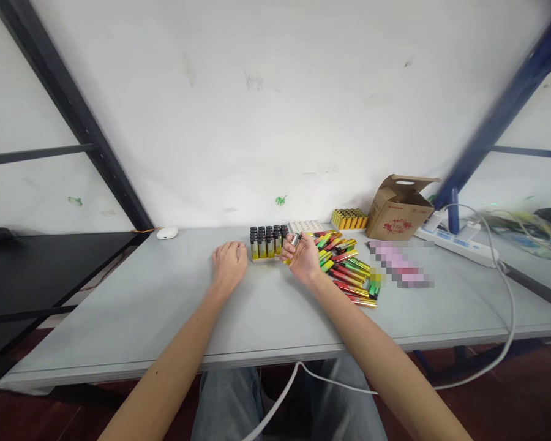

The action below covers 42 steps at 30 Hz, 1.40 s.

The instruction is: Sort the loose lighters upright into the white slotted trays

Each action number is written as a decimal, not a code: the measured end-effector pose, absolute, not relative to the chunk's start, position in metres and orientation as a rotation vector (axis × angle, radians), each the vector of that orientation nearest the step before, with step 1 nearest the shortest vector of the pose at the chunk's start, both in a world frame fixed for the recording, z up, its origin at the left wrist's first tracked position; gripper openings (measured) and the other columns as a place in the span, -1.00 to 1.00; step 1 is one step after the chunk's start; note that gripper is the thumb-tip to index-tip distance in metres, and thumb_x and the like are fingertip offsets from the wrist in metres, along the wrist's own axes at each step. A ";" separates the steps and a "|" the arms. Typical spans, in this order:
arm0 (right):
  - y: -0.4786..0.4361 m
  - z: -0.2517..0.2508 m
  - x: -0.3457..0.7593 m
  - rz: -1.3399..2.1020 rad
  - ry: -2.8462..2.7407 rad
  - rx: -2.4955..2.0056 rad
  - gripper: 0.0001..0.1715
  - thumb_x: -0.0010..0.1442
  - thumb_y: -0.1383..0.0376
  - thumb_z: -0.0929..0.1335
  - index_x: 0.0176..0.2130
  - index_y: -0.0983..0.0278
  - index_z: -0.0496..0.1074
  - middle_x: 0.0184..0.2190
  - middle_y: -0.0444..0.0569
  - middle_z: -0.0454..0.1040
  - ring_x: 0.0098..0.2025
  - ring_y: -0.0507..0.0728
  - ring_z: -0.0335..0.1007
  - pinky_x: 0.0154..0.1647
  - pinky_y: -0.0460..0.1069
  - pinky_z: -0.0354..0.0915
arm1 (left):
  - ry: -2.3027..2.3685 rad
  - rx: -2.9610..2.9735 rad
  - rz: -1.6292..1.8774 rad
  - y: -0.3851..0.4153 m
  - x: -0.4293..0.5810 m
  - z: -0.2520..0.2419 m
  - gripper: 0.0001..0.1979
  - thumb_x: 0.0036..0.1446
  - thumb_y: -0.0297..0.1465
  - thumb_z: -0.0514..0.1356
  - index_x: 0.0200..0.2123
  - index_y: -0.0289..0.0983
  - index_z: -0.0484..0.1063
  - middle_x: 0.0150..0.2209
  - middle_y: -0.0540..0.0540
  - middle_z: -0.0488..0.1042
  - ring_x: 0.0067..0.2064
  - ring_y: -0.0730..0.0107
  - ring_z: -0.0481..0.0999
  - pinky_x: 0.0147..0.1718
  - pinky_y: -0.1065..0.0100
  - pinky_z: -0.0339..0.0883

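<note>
My right hand (303, 260) is raised over the table, palm turned up, with its fingers closed around a lighter (296, 239) whose shiny metal end shows at the fingertips. Just left of it stands a block of upright lighters (269, 243) in rows, with dark tops and yellow bodies. My left hand (229, 262) lies palm down on the table to the left of that block, fingers stretched forward and holding nothing. Partly behind my right wrist is a loose pile of red, green and gold lighters (346, 272).
Against the wall are a white tray with round holes (305, 226) and a tray of yellow cylinders (349, 219). An opened cardboard box (397, 211), a pixelated pink item (399, 260) and a power strip (459, 242) lie right. A white case (167, 233) sits far left. A white cable (513, 300) hangs over the edge.
</note>
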State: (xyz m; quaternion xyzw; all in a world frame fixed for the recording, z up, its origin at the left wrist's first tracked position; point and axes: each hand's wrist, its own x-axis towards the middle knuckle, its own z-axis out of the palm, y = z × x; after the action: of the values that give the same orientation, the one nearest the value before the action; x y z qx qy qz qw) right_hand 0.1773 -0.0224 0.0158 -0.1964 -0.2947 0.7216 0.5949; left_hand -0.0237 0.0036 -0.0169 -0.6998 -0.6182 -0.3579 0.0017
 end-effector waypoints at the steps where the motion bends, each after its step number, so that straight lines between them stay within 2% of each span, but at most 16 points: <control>1: -0.023 0.016 0.177 1.683 -0.691 -0.469 -0.67 0.23 0.08 0.17 -0.45 0.21 0.25 -0.62 -0.25 -0.01 -0.63 0.00 -0.08 -0.53 -0.10 0.13 | -2.011 -2.155 -1.049 0.004 -0.024 -0.018 -0.68 0.25 -0.33 -0.05 -0.20 -0.24 0.49 -0.11 -0.24 0.53 0.04 -0.02 0.42 0.13 -0.06 0.13; 5: -0.022 0.015 0.177 1.690 -0.722 -0.518 -0.69 0.22 0.10 0.17 -0.46 0.20 0.22 -0.63 -0.25 -0.03 -0.64 0.01 -0.10 -0.54 -0.09 0.12 | -2.200 -2.104 -0.795 0.006 -0.026 -0.027 -0.69 0.16 -0.36 0.04 -0.11 -0.26 0.48 -0.02 -0.35 0.47 0.12 -0.16 0.35 0.10 -0.19 0.09; 9: -0.019 0.012 0.176 1.647 -0.742 -0.486 -0.71 0.18 0.07 0.22 -0.37 0.21 0.32 -0.57 -0.18 0.17 -0.56 0.04 0.11 -0.46 -0.06 0.22 | -2.155 -2.152 -0.777 0.008 -0.027 -0.033 -0.65 0.19 -0.38 0.00 -0.02 -0.27 0.44 0.01 -0.36 0.45 0.17 -0.11 0.31 0.11 -0.18 0.08; 13: -0.017 0.011 0.175 1.577 -0.822 -0.537 -0.78 0.12 0.13 0.33 -0.30 0.22 0.43 -0.48 -0.14 0.34 -0.43 0.05 0.29 -0.34 -0.06 0.28 | -2.111 -2.194 -0.780 0.009 -0.028 -0.035 -0.64 0.24 -0.33 -0.03 -0.02 -0.28 0.44 0.03 -0.37 0.43 0.18 -0.10 0.30 0.11 -0.10 0.12; 19: -0.016 0.010 0.178 1.103 -1.136 -0.733 -0.78 -0.01 0.23 0.48 -0.29 0.22 0.57 -0.32 -0.11 0.51 -0.24 0.06 0.37 -0.15 -0.06 0.27 | -2.097 -2.246 -0.702 0.008 -0.030 -0.031 -0.64 0.25 -0.26 0.01 -0.03 -0.25 0.48 0.03 -0.35 0.44 0.14 -0.11 0.34 0.11 -0.09 0.15; 23: -0.013 0.006 0.179 0.934 -1.215 -0.840 -0.79 0.00 0.23 0.47 -0.28 0.22 0.60 -0.36 -0.11 0.53 -0.28 0.08 0.39 -0.13 0.00 0.30 | -2.102 -2.253 -0.652 0.007 -0.032 -0.026 -0.65 0.26 -0.24 0.02 -0.08 -0.22 0.53 0.05 -0.31 0.45 0.13 -0.08 0.37 0.08 -0.04 0.19; 26: -0.012 0.002 0.181 0.738 -1.279 -0.926 -0.82 0.02 0.25 0.46 -0.29 0.21 0.60 -0.37 -0.09 0.55 -0.26 0.13 0.42 -0.05 0.07 0.30 | -2.051 -2.308 -0.636 0.006 -0.034 -0.020 -0.68 0.26 -0.24 0.03 -0.20 -0.15 0.59 -0.08 -0.22 0.54 0.04 0.00 0.44 -0.01 0.08 0.26; 29: -0.013 -0.002 0.182 0.489 -1.376 -1.011 -0.82 0.08 0.26 0.42 -0.25 0.19 0.59 -0.28 -0.05 0.59 -0.16 0.20 0.45 0.05 0.14 0.27 | -2.020 -2.342 -0.633 0.005 -0.035 -0.015 -0.71 0.25 -0.25 0.08 -0.26 -0.14 0.61 -0.17 -0.18 0.58 -0.05 0.03 0.48 -0.09 0.15 0.29; 33: -0.012 -0.007 0.184 0.257 -1.565 -1.104 -0.74 0.17 0.26 0.35 -0.15 0.22 0.57 -0.13 0.03 0.59 -0.04 0.27 0.45 0.09 0.19 0.26 | -2.005 -2.346 -0.644 0.003 -0.033 -0.011 -0.77 0.23 -0.29 0.14 -0.22 -0.17 0.60 -0.09 -0.15 0.58 -0.02 0.02 0.48 -0.08 0.16 0.28; 38: -0.011 -0.010 0.185 0.148 -1.659 -1.131 -0.66 0.21 0.29 0.32 -0.04 0.20 0.54 -0.09 0.00 0.59 -0.05 0.25 0.44 0.07 0.18 0.29 | -1.991 -2.323 -0.661 0.002 -0.030 -0.009 -0.82 0.19 -0.34 0.18 -0.25 -0.19 0.60 -0.11 -0.15 0.60 -0.05 0.03 0.51 -0.08 0.17 0.29; 42: -0.012 -0.009 0.184 0.145 -1.643 -1.120 -0.71 0.21 0.30 0.33 -0.10 0.17 0.57 -0.13 -0.03 0.61 -0.09 0.24 0.44 0.03 0.16 0.31 | -1.971 -2.313 -0.731 0.001 -0.030 -0.007 -0.83 0.19 -0.37 0.18 -0.25 -0.19 0.59 -0.15 -0.14 0.61 -0.10 0.06 0.54 -0.10 0.18 0.31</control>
State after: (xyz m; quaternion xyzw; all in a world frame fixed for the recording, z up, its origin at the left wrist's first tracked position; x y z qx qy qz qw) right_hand 0.1843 -0.0122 -0.0092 -0.4716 -0.6920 0.0610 0.5431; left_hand -0.0301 0.0014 -0.0072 -0.7401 -0.6305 -0.2338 0.0081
